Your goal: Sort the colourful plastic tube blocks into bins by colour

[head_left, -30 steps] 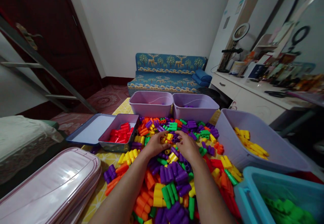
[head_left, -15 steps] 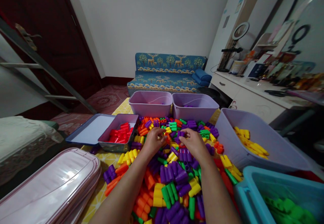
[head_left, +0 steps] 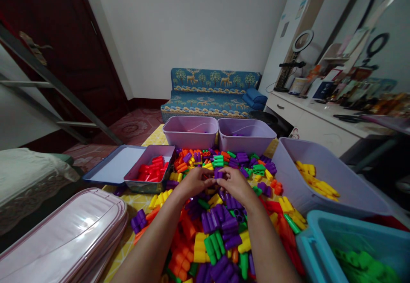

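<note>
My right hand [head_left: 234,184] pinches a purple plastic block [head_left: 218,173] made of joined tubes, just above the heap. Close against it on the left is my left hand [head_left: 197,182], its thumb and fingers curled together by the same block. What lies between the left fingers is hidden. Under both hands spreads a heap of loose tube-shaped blocks in purple, orange, yellow and green, with a green block [head_left: 215,245] and a purple block [head_left: 211,222] nearer to me.
Two lilac bins [head_left: 191,138] stand behind the heap. At left is a tin [head_left: 149,186] with red blocks, beside stacked pink lids [head_left: 64,236]. To the right are a lilac bin [head_left: 288,176] of yellow blocks and a blue bin [head_left: 323,244] of green ones.
My hands have come together over the heap. The right hand has moved left with the purple block, and the left hand has turned in towards it.
</note>
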`<control>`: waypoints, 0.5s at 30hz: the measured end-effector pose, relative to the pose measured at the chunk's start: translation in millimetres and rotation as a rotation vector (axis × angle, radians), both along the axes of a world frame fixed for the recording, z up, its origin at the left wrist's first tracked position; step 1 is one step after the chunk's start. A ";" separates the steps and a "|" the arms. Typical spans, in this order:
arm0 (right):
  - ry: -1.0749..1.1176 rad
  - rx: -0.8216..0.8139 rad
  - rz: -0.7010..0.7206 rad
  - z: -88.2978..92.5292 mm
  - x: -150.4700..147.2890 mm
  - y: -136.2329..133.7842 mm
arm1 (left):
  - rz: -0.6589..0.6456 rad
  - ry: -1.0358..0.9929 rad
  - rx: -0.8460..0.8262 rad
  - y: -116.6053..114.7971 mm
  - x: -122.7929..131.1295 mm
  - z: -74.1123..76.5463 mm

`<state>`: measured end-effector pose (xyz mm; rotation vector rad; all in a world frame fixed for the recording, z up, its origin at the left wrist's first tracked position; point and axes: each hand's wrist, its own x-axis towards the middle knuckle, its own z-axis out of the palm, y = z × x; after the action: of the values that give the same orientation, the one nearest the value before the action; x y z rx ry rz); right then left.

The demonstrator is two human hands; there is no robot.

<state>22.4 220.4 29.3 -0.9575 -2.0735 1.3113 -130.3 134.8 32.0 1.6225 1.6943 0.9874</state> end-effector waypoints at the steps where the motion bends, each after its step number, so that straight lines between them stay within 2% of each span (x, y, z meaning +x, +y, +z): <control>1: 0.010 -0.007 -0.013 1.1 0.8 2.1 | 0.011 0.043 0.002 -0.9 0.7 1.0; 7: -0.046 0.019 0.022 1.5 5.4 7.5 | 0.213 0.312 0.035 -8.1 17.7 3.6; 9: -0.078 0.037 0.010 -2.0 5.5 5.0 | 0.233 0.353 0.042 -8.9 23.2 3.6; 12: -0.068 0.002 0.012 -4.9 5.1 2.5 | 0.206 0.332 0.058 -7.3 25.0 2.5; 15: -0.033 -0.033 0.041 2.9 3.6 8.1 | 0.307 0.171 0.115 0.9 20.8 1.3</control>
<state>26.0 228.5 32.2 -0.9616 -2.1129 1.3638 -109.5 135.7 33.3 1.5861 2.0826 1.1366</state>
